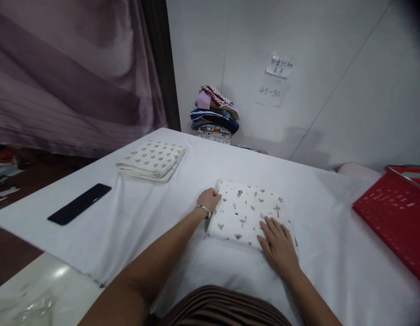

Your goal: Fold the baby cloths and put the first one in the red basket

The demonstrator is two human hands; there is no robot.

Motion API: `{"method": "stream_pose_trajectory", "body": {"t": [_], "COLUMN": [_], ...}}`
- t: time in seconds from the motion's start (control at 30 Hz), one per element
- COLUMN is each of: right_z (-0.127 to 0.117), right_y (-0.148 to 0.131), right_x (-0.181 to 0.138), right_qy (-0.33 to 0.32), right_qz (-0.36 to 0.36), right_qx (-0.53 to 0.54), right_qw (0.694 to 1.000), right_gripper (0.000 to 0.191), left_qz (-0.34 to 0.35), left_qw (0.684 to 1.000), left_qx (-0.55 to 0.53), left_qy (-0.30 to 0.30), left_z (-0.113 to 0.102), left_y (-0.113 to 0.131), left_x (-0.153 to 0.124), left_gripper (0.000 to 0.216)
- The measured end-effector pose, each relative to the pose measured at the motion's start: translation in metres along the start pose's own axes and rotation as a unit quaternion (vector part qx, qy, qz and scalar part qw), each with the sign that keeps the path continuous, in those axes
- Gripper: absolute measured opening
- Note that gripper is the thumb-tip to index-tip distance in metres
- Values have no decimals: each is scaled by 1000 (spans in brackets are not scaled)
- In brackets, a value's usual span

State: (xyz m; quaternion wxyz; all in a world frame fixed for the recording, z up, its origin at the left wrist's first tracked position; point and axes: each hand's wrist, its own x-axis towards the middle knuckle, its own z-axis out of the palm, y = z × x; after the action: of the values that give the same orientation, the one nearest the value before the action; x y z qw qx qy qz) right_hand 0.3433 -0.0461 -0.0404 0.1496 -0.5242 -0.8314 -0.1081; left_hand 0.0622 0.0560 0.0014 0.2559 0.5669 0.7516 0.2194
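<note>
A folded white cloth (pixel 249 210) printed with small plants, birds and dots lies on the white-covered table in front of me. At its left edge my left hand (pixel 208 201), with a bracelet at the wrist, has its fingers closed on the fabric; some fingertips are hidden. My right hand (pixel 278 246) rests flat on the cloth's lower right part, fingers stretched out. Farther left lies another folded cloth (pixel 152 158), cream with a grey-green leaf-like print, apart from both hands.
A black flat slab (pixel 80 203) lies toward the table's left edge. On the right stands a red plastic basket (pixel 393 217). Beyond the far edge a stack of folded fabrics (pixel 215 115) rises by the wall, near handwritten paper signs (pixel 279 67). A mauve curtain (pixel 70 72) hangs at left.
</note>
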Motion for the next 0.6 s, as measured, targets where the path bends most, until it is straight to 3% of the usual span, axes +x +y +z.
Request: {"method": "stream_pose_trajectory", "body": {"t": [0.6], "right_z": [5], "right_y": [3], "right_x": [-1], "right_qy": [19], "right_qz": [-7], "right_qx": [-3], "right_qw": [1000], "right_gripper": [44], "left_qz": [-14], "left_qw": [1000], "left_qx": [14], "left_qy": [7], "left_z": [1], "left_y": [9], "left_x": [20], "left_gripper": [25]}}
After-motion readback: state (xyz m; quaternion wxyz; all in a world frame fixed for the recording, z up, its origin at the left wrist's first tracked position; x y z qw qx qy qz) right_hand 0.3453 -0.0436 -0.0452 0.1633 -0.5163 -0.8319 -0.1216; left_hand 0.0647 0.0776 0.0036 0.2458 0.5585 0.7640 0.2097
